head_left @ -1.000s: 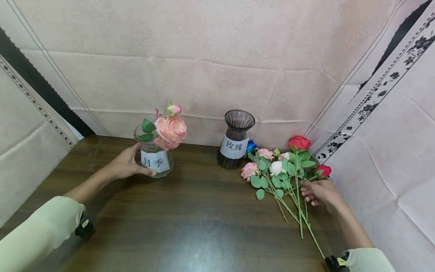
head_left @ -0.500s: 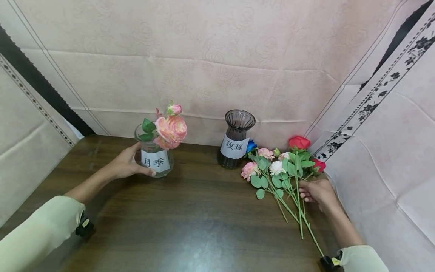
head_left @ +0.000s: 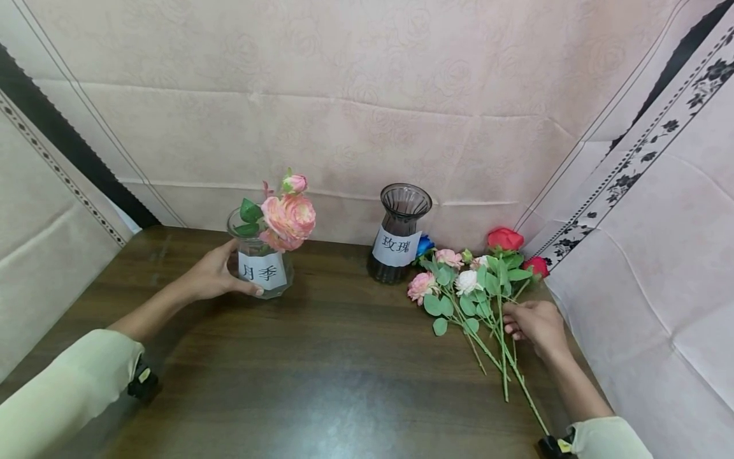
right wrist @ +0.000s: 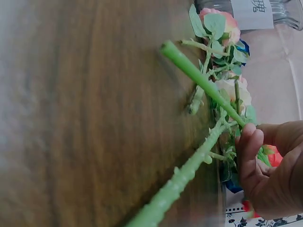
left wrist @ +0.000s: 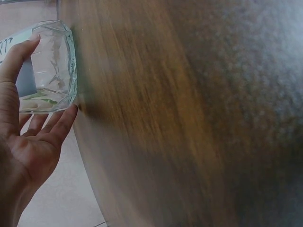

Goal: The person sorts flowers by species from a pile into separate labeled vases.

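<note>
My left hand [head_left: 216,274] grips a clear glass vase [head_left: 282,290] from its left side, thumb across the white label. In the left wrist view, the fingers [left wrist: 54,127] reach round the glass [left wrist: 54,61]. A pink flower [head_left: 288,220] with a bud and leaves stands in that vase. On the right, my right hand [head_left: 536,324] pinches a green flower stem [head_left: 504,370] between thumb and fingertips. That stem [right wrist: 203,82] runs up toward a red rose [head_left: 504,239]; leaves partly hide where it joins. Other flowers lie around it, including a white one [head_left: 467,282].
A dark glass vase [head_left: 404,220] with a white label stands at the back centre. Beside it lie a blue flower [head_left: 424,246], pink flowers [head_left: 422,287] and a second red rose [head_left: 536,266]. A thorny stem [head_left: 533,401] points toward the front right. Cloth [head_left: 344,127] hangs behind the wooden table [head_left: 321,363].
My right hand has shifted slightly left and closed in on the stem, whose lower end has moved a little left. The right red rose has moved up and left. My left hand stays put.
</note>
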A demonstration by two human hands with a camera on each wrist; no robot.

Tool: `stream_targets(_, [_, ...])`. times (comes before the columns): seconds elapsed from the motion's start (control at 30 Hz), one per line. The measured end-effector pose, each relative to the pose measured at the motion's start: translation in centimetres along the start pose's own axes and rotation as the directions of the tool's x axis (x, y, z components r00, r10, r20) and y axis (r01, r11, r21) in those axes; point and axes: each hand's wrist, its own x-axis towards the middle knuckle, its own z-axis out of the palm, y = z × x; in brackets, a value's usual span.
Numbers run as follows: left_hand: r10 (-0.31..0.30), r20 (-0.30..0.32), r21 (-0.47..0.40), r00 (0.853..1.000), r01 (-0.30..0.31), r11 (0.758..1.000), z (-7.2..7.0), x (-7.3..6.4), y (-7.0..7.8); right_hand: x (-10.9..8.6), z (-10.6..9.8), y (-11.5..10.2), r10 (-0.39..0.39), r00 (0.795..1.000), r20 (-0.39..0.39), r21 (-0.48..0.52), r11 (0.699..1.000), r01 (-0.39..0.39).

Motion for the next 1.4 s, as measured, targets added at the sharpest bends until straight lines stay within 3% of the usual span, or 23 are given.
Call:
stream_targets(0.17, [0.001,-0.005,-0.003,1.000,-0.001,1.000,0.0,-0.1,0.2,-0.8,0.4,-0.3,-0.054,0.996,-0.068,-0.094,0.994,0.047])
stream_targets(0.4, [-0.004,-0.002,0.001,1.000,0.004,1.000,0.0,0.0,0.3,-1.5,0.9,-0.7,-0.170,0.983,-0.070,-0.201,0.968,0.153])
stream_targets(0.87, [-0.004,-0.004,0.004,1.000,0.004,1.000,0.0,-0.1,0.3,-1.8,1.3,-0.6,-0.297,0.944,-0.142,-0.331,0.913,0.237])
stream_targets(1.2, [-0.010,-0.001,0.001,1.000,0.010,1.000,0.0,-0.1,0.4,-1.5,1.7,-0.9,-0.273,0.961,-0.043,-0.324,0.914,0.245])
stream_targets(1.4, [-0.006,0.003,-0.006,1.000,0.006,1.000,0.0,0.0,0.2,-1.3,2.1,-1.1,-0.206,0.977,-0.057,-0.245,0.951,0.186])
